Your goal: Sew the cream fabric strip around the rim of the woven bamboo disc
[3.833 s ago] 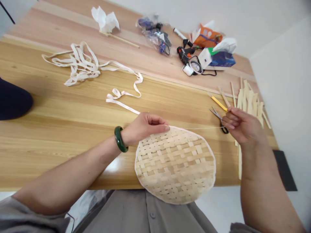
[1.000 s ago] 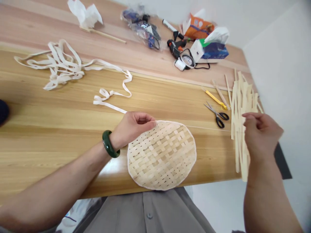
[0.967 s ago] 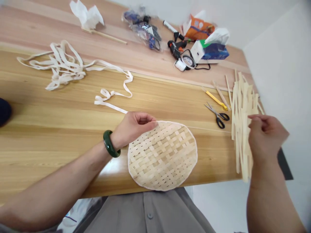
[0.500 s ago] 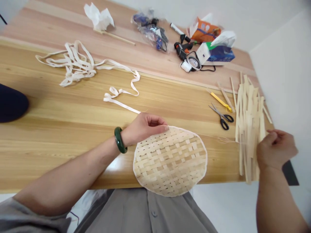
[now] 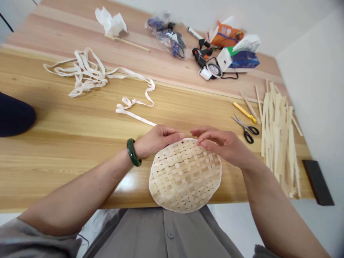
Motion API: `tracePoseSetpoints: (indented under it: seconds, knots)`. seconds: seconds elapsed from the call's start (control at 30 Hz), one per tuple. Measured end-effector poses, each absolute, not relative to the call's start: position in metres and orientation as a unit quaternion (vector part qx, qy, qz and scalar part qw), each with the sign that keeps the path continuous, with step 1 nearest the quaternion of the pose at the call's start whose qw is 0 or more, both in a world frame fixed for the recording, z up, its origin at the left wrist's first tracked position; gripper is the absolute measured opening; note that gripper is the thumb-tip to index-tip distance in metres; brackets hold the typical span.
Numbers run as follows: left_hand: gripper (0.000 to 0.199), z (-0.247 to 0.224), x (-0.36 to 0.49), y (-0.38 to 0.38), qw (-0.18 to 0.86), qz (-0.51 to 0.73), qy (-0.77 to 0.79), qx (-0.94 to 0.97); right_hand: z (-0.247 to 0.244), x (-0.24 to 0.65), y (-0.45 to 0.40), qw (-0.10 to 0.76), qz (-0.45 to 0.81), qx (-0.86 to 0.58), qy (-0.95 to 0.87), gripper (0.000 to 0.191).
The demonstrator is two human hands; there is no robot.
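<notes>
A round woven bamboo piece point(image 5: 186, 175) with white tape round its rim lies tilted at the table's front edge, against the grey shirt. My left hand point(image 5: 163, 139), below a green bangle, pinches its upper rim at the left. My right hand point(image 5: 217, 141) is at the upper right rim, fingers bent and slightly apart; whether it holds the thin thread cannot be made out. From near my left hand a white tape point(image 5: 137, 116) runs away to a loose tangle point(image 5: 86, 73) at the back left.
Black-handled scissors point(image 5: 245, 129), a yellow cutter point(image 5: 244, 111) and a pile of bamboo strips point(image 5: 278, 136) lie to the right. Tissue packs point(image 5: 242, 59), a glue gun point(image 5: 200, 56) and bagged items point(image 5: 169, 36) stand further back. A dark rounded object point(image 5: 16, 114) is at far left.
My right hand has come in from the far right, over the strips, to the upper rim of the woven piece. The woven piece has tilted slightly. My left hand keeps its pinch.
</notes>
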State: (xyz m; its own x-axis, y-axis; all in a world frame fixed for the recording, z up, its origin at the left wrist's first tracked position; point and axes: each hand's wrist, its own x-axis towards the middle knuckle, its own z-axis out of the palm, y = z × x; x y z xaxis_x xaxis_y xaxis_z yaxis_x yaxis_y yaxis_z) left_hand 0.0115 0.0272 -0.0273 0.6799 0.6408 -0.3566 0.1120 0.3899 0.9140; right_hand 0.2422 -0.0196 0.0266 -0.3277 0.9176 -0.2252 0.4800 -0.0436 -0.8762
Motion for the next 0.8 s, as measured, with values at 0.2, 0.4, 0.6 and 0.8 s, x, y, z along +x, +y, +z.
tracePoseSetpoints:
  seconds: [0.2,0.4,0.6,0.8]
  knots:
    - [0.039,-0.023,0.009,0.03,0.699,0.186,0.362,0.588,0.026,0.233,-0.016,0.171,0.509,-0.568,-0.624,0.019]
    - [0.026,-0.017,0.005,0.032,0.569,0.257,0.36,0.693,0.032,0.235,-0.021,0.175,0.494,-0.577,-0.627,0.019]
    - [0.019,-0.007,0.004,0.032,0.413,0.29,0.335,0.796,0.032,0.235,-0.022,0.189,0.487,-0.573,-0.632,0.019]
    - [0.022,0.004,-0.008,0.027,0.127,0.242,0.258,0.927,0.034,0.231,-0.025,0.201,0.472,-0.558,-0.652,0.016]
